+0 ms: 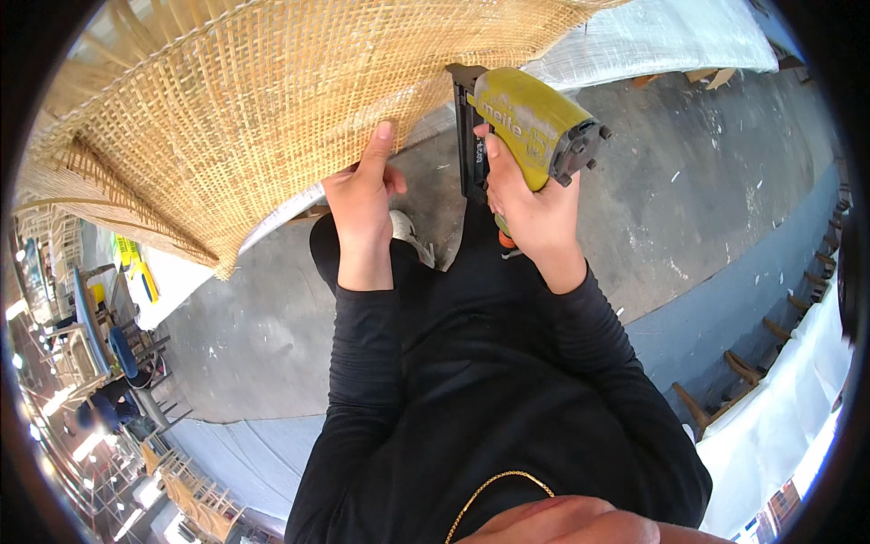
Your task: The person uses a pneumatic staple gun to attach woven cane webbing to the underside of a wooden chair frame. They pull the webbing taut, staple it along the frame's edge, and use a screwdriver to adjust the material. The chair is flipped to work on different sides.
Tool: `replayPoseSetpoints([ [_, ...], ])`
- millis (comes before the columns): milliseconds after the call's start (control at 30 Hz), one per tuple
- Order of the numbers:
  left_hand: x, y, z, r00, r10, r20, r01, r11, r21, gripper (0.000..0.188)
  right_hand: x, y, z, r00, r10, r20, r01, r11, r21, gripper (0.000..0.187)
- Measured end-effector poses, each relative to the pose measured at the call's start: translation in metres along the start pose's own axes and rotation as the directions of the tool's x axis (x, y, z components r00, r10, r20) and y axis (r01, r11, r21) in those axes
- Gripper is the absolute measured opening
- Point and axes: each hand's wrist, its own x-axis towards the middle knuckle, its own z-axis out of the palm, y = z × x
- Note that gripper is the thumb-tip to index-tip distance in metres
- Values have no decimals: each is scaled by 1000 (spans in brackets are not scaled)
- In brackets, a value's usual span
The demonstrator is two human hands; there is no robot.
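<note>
A broad sheet of tan woven cane webbing point(299, 77) spreads across the upper left, with loose strands along its far and left edges. My left hand point(364, 204) is at its near edge, thumb lying on top and the other fingers curled at the edge, partly hidden. In my right hand point(535, 208) is a yellow-green pneumatic staple gun point(526, 113), fingers wrapped round its handle. Its dark nose reaches the right part of the webbing's near edge; whether it touches cannot be told.
White plastic wrapping point(671, 41) shows under and beyond the webbing. A yellow tool point(140, 272) lies on white sheeting at the left. Scraps dot the grey floor point(254, 344). Wooden furniture legs point(725, 390) line the right, and chair frames point(195, 490) stand at lower left.
</note>
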Motion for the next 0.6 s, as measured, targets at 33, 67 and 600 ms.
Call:
replayPoseSetpoints([
  [33, 0, 0, -1, 1000, 1, 1, -1, 1000, -4, 22, -1, 1, 2, 1000, -2, 1, 2, 1000, 3, 21],
  [67, 0, 0, -2, 1000, 2, 1, -2, 1000, -9, 23, -1, 0, 3, 1000, -4, -2, 4, 1000, 6, 21],
  [600, -2, -3, -5, 999, -49, 17, 50, 996, -69, 22, -4, -4, 4, 991, 120, -50, -120, 993, 7, 23],
])
